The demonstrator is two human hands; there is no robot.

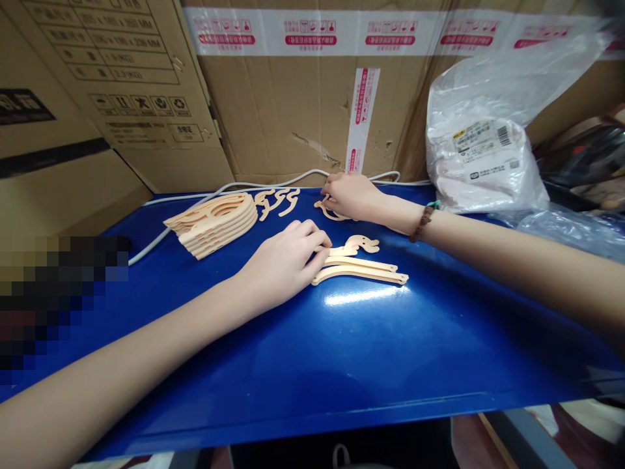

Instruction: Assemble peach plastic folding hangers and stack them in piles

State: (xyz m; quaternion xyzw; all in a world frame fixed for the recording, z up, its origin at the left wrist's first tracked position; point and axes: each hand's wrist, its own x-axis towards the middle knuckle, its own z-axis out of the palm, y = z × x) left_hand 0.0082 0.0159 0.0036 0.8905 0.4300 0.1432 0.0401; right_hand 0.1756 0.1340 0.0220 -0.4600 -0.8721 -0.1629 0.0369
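Note:
My left hand (295,260) is closed, thumb and fingers pinched at the left end of a beige piece with an animal-head shape (360,245). Just below that piece lie two long curved beige arms (364,272), side by side, their left ends partly behind my fingers. Farther back, my right hand (352,197) has its fingers bent down onto a curved beige hook piece (333,212), most of which it covers. Several loose beige hooks (288,200) lie to the left of my right hand. Beside them rests a stack of flat beige looped pieces (217,225).
The blue tabletop (273,365) is shiny. A white cable (215,192) runs along its back. Cardboard boxes (283,117) stand behind and at the left. At the back right sits a white plastic bag (481,156) with labels, beside clear plastic wrap (576,228).

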